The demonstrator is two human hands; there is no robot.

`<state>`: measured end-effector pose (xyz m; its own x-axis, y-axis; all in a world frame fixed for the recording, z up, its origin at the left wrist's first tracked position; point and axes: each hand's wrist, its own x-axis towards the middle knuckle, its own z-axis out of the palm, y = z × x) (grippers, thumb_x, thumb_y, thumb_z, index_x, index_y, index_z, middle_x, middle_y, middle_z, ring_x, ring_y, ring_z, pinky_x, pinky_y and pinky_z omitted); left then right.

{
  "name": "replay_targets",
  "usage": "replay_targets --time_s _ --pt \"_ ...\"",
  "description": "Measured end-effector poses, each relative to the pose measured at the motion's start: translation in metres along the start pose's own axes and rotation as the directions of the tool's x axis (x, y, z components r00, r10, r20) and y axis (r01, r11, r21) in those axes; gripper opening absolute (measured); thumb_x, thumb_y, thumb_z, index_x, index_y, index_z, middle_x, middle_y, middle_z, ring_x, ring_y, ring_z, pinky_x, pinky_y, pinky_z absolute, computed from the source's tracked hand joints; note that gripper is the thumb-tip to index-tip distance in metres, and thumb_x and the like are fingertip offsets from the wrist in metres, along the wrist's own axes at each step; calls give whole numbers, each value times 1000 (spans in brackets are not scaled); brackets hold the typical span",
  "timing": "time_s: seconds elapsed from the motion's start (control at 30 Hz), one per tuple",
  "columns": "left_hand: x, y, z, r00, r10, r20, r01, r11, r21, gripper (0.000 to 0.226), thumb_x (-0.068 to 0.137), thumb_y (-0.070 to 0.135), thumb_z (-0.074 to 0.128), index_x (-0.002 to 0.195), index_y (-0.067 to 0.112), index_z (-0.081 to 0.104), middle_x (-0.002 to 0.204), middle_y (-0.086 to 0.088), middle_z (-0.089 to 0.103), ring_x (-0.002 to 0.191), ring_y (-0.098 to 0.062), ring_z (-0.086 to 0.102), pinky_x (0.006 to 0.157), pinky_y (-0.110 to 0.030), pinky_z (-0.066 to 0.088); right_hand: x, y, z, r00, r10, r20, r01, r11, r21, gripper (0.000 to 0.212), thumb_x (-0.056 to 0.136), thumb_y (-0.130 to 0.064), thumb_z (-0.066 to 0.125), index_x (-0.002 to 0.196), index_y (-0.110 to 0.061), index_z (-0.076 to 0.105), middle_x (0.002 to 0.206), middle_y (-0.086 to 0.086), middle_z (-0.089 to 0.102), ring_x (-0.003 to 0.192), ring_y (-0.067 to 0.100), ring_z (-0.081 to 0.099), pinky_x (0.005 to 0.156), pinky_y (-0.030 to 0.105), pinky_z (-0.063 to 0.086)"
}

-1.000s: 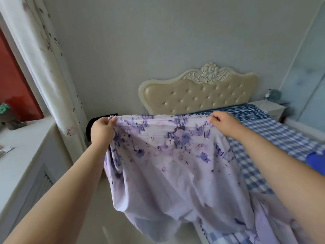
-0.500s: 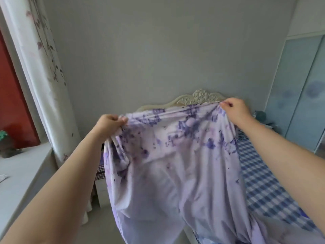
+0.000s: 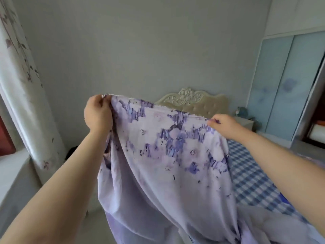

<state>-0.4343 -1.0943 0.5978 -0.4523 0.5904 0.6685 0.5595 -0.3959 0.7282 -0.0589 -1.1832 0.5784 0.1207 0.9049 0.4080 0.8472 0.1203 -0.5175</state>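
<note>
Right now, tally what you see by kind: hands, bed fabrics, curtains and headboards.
Hands: 2, left hand and right hand, each pinching the floral sheet's top edge
Bed fabrics: 2, purple floral sheet and blue checked sheet
Curtains: 1, curtain
Headboards: 1, headboard
Total: 6

The sheet is pale lilac, almost white low down. Across its top part run dark purple and blue flowers and streaks, with soft pink spots and tiny black specks between them. The bed has a cover of small blue and white squares. The headboard is cream, with a carved flower on top and rows of little buttons. The wall is plain pale grey-blue. The curtain is white with thin brown twigs and dull purple leaves. The wardrobe doors are light blue and cloudy. The bedside table is white.
</note>
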Motion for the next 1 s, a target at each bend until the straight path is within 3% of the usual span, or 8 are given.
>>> replay_targets --time_s 0.17,0.3,0.4,0.6,0.73,0.83,0.9,1.0 --pt "-27 -31 24 898 -106 427 11 976 219 42 91 46 54 73 8 61 58 -5 53 67 -28 54 59 -30 35 -3 30 -12 985 148 -92 -128 974 187 27 92 -21 59 74 -1 55 68 10 41 68 18 38 58 30 26" --pt "-49 -62 31 809 -207 550 312 944 -104 38 91 39 59 74 5 57 61 -6 50 56 -18 45 55 -29 36 -12 39 -23 912 260 316 -403 706 583 10 79 -15 71 72 -8 70 76 7 71 77 25 63 67 25 51" --pt "-54 -82 40 627 -272 730 547 821 -164 31 90 35 62 86 5 63 78 -14 56 70 -24 50 69 -39 41 -21 59 -21 770 251 587 -601 593 535 57 53 -31 88 98 0 73 103 21 70 90 30 69 77 35 57" --pt "-102 -60 81 556 -525 644 615 781 106 21 88 5 51 68 11 50 59 -7 45 47 -20 40 45 -21 33 -9 59 67 748 661 66 -598 627 499 37 87 -19 65 113 7 61 116 14 63 109 28 58 87 32 44" --pt "-150 -8 98 632 -199 748 493 849 -191 9 91 15 61 93 12 53 67 -2 45 55 -13 39 52 -23 33 -30 1 112 886 440 148 -440 693 572 25 91 -15 59 97 9 65 81 8 56 76 13 50 65 22 34" --pt "-162 28 92 377 175 909 279 915 -292 39 90 24 63 126 17 50 89 0 53 69 -6 51 66 -14 44 -47 -24 107 943 222 249 -330 730 599 23 92 -21 58 87 0 66 73 3 61 58 1 52 58 16 40" --pt "-156 36 89 162 279 946 48 956 -290 30 90 31 62 113 11 60 93 -6 62 77 -7 56 75 -19 46 -52 -25 96 951 128 280 -276 757 592 25 93 -22 58 76 -4 62 69 0 60 63 4 52 64 17 40" --pt "-154 40 92 69 210 975 -178 964 -196 43 85 44 65 69 7 52 60 -4 42 57 -14 35 56 -29 31 -59 -22 79 950 67 306 -231 810 539 30 97 -18 52 67 -18 58 60 -9 54 55 -2 47 56 11 37"
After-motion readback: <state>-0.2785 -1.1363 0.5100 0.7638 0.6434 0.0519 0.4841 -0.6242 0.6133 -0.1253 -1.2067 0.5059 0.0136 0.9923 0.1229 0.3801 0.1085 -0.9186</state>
